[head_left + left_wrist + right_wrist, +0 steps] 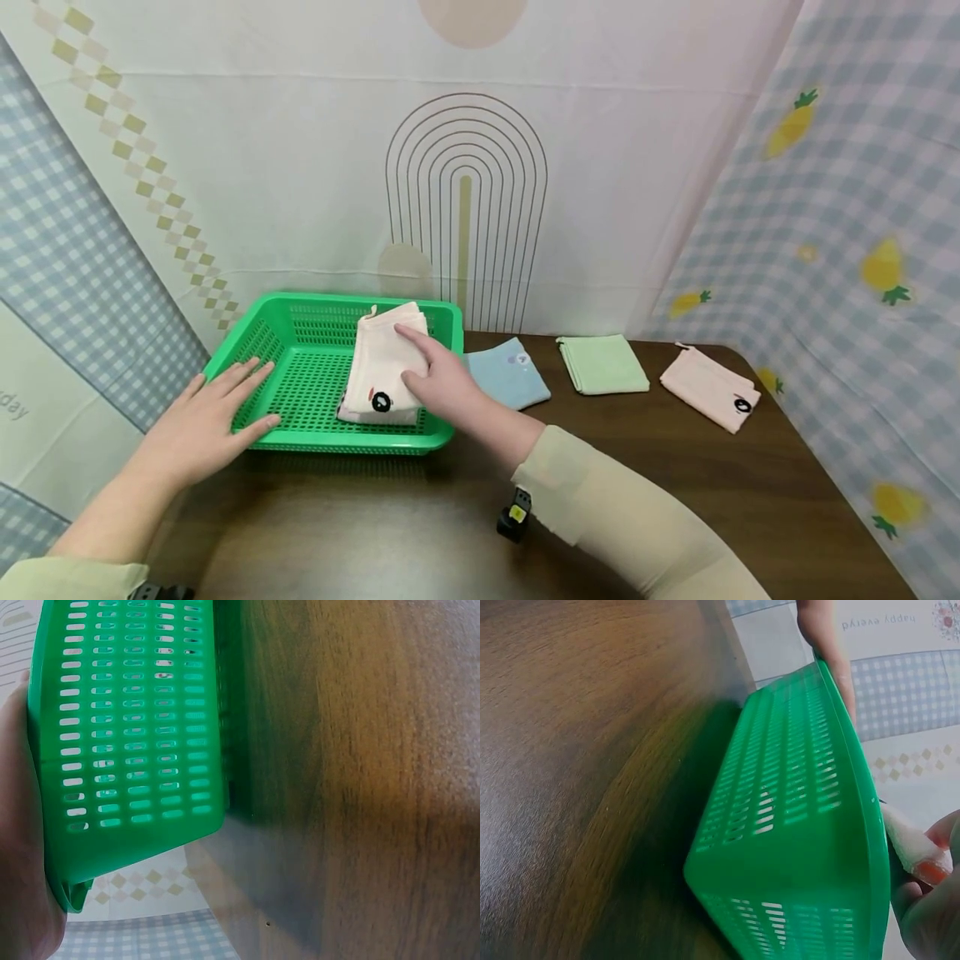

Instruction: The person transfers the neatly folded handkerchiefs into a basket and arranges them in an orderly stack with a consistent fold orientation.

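Observation:
My right hand [438, 375] grips the right side of a folded pale pink hand towel [386, 358] with a black round design and a corner loop. The towel is over the right part of a green plastic basket [300, 442]; in the right wrist view, its edge [915, 844] shows between thumb and fingers beside the rim. Beneath it, a strip of another cloth [347, 408] with dark marks peeks out, mostly hidden. My left hand [206, 421] lies at the basket's left front corner, fingers straight and spread over the rim, holding no towel.
Right of the basket, a folded blue towel [506, 375], a green towel [603, 364] and another pink towel [711, 387] lie in a row on the brown wooden table [360, 533]. A patterned cloth backdrop [300, 167] hangs close behind, with checked cloth [847, 333] at the right.

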Demonstrator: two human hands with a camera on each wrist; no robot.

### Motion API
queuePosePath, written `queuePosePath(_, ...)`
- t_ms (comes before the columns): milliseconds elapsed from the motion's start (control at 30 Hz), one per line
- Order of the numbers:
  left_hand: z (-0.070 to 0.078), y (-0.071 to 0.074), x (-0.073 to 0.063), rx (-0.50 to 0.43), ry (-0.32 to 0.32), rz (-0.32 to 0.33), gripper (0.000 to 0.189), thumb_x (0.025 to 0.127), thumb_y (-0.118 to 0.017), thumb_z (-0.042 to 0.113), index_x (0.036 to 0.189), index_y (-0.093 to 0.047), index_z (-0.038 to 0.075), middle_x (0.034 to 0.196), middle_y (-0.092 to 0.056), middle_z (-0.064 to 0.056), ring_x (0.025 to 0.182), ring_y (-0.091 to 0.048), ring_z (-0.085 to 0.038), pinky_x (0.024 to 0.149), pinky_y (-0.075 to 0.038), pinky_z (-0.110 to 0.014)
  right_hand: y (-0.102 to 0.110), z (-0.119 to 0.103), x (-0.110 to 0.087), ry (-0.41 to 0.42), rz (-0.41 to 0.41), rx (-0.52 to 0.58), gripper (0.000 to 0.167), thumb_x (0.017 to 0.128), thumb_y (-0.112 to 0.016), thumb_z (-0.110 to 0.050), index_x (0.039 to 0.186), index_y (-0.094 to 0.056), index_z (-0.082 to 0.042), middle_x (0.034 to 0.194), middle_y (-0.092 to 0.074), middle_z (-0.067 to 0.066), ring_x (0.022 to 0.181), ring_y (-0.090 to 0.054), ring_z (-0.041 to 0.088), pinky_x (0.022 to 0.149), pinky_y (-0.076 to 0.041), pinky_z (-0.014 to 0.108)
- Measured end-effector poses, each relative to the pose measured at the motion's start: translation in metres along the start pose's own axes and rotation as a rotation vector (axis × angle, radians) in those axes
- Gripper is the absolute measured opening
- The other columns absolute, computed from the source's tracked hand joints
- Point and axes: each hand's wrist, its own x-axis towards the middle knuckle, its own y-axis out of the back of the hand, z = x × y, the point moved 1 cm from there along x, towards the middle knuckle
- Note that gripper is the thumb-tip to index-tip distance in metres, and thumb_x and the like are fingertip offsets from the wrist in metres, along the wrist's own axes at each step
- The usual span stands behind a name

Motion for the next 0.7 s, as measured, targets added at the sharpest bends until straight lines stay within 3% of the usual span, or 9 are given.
queuePosePath(67,0.0,-0.001,0.0,-0.002,-0.001,0.003,0.083,0.096,-0.053,0.059,0.161,-0.016,0.023,0.161,-0.026,-0.018,0.141,-0.031,-0.046,0.121,0.008,-0.052,-0.003,-0.002,0.001,0.001,-0.002,-0.017,0.064,0.094,-0.061,-0.009,0.15,-0.044,-0.033,0.15,-0.047,0.001,0.099,-0.057,0.016,0.069,-0.053,0.025)
queuePosePath(200,0.0,-0.001,0.0,-0.005,-0.002,0.011,0.082,0.096,-0.054,0.058,0.161,-0.016,0.023,0.161,-0.027,-0.018,0.14,-0.032,-0.045,0.121,0.009,-0.05,-0.009,-0.008,0.004,-0.003,-0.009,-0.044,0.064,0.093,-0.061,-0.008,0.15,-0.044,-0.032,0.15,-0.047,0.0,0.102,-0.056,0.017,0.072,-0.052,0.026)
queuePosePath(367,0.001,0.0,-0.001,-0.007,-0.002,0.012,0.082,0.096,-0.054,0.057,0.161,-0.017,0.024,0.16,-0.027,-0.017,0.14,-0.032,-0.045,0.121,0.008,-0.049,-0.016,-0.012,0.009,-0.018,-0.023,-0.069,0.065,0.093,-0.06,-0.007,0.151,-0.043,-0.031,0.151,-0.046,0.0,0.088,-0.057,0.015,0.068,-0.05,0.026)
queuePosePath(467,0.0,0.0,-0.001,-0.007,0.0,0.009,0.082,0.096,-0.053,0.059,0.161,-0.016,0.024,0.161,-0.027,-0.017,0.14,-0.033,-0.045,0.121,0.008,-0.049,-0.02,-0.014,0.012,-0.031,-0.041,-0.062,0.066,0.094,-0.059,-0.007,0.152,-0.041,-0.032,0.151,-0.045,0.0,0.073,-0.056,0.016,0.06,-0.05,0.027)
queuePosePath(700,0.001,0.001,0.0,-0.007,0.003,-0.004,0.082,0.097,-0.053,0.057,0.161,-0.015,0.025,0.161,-0.025,-0.017,0.14,-0.032,-0.046,0.121,0.009,-0.049,-0.029,-0.014,0.02,-0.049,-0.053,-0.092,0.069,0.092,-0.059,-0.004,0.153,-0.04,-0.032,0.153,-0.044,0.0,0.08,-0.057,0.014,0.059,-0.051,0.027)
